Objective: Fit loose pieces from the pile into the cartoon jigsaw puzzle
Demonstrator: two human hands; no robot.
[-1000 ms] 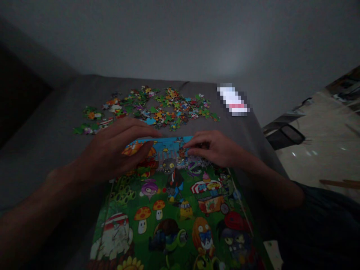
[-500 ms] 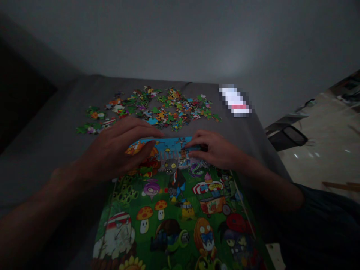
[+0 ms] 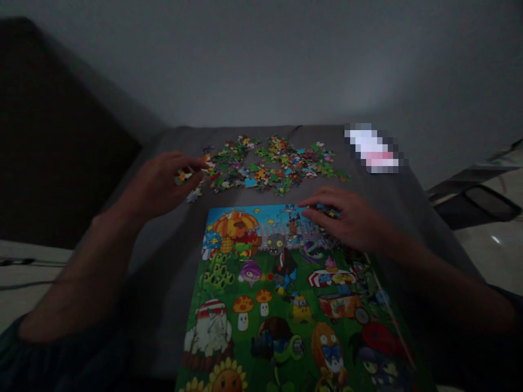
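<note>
directions are read as a clock face centred on the assembled jigsaw puzzle point(image 3: 281, 294), with twelve o'clock at its far edge. the puzzle lies flat on a grey fabric-covered surface point(image 3: 175, 239), picture side up, showing cartoon plants, mushrooms and a zombie; its near end runs out of view at six o'clock. a scattered pile of loose puzzle pieces point(image 3: 265, 166) lies at twelve o'clock, near the far edge of the puzzle but not touching it. the left hand point(image 3: 157, 182) is at eleven o'clock, clear of the puzzle and at the left margin of the pile, with the fingers curled and drawn together. something small shows at its fingertips point(image 3: 200, 162), but it cannot be determined whether a piece is gripped. the right hand point(image 3: 347, 215) is at one o'clock, palm down and half open, over the far right part of the puzzle. its fingers are lightly curled, and a few small pieces point(image 3: 327, 211) lie beneath them; any grip on these cannot be confirmed. a white-and-pink object point(image 3: 371, 147), too blurred to identify, lies at one o'clock near the far edge of the grey surface, beyond the pile and to its right, and a plain wall point(image 3: 261, 65) stands behind.
</note>
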